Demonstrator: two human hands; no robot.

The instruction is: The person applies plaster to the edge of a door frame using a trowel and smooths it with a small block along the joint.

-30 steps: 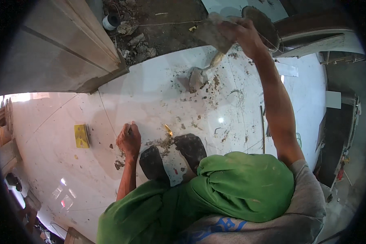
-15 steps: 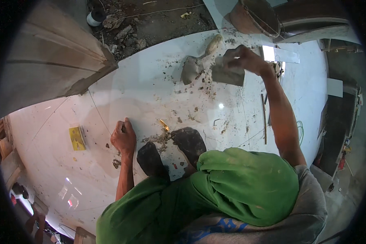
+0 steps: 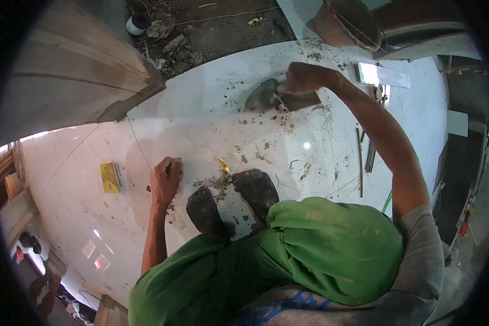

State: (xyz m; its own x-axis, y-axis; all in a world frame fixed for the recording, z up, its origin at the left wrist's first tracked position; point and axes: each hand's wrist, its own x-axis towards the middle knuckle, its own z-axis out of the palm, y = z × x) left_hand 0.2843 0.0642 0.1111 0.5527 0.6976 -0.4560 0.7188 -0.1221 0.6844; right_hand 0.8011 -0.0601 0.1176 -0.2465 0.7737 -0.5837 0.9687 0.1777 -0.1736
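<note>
My right hand point(image 3: 304, 79) is curled over two grey metal pieces on the white tiled floor point(image 3: 206, 114), apparently a trowel blade point(image 3: 259, 99) and a flat plate point(image 3: 304, 100); what its fingers grip is hidden. My left hand point(image 3: 167, 178) rests low on the tiles with fingers curled, their contents hidden. A yellow pad point(image 3: 110, 176) lies left of it, and a small shiny yellow object point(image 3: 223, 164) to its right, near my dark feet point(image 3: 255, 193). Grit and mortar crumbs are scattered round these things.
A bucket point(image 3: 345, 30) stands beyond my right hand. Debris point(image 3: 174, 43) covers rough ground beside a white spool point(image 3: 136, 24) and a corner structure point(image 3: 81, 81). Metal strips point(image 3: 370, 157) and a pale plank point(image 3: 386, 76) lie rightward. Another person's arm point(image 3: 51, 293) shows lower left.
My right hand has come down from the bucket; the grey plate it held lies on the floor, and the hand has moved leftward over the trowel, covering its handle. My left hand stays low.
</note>
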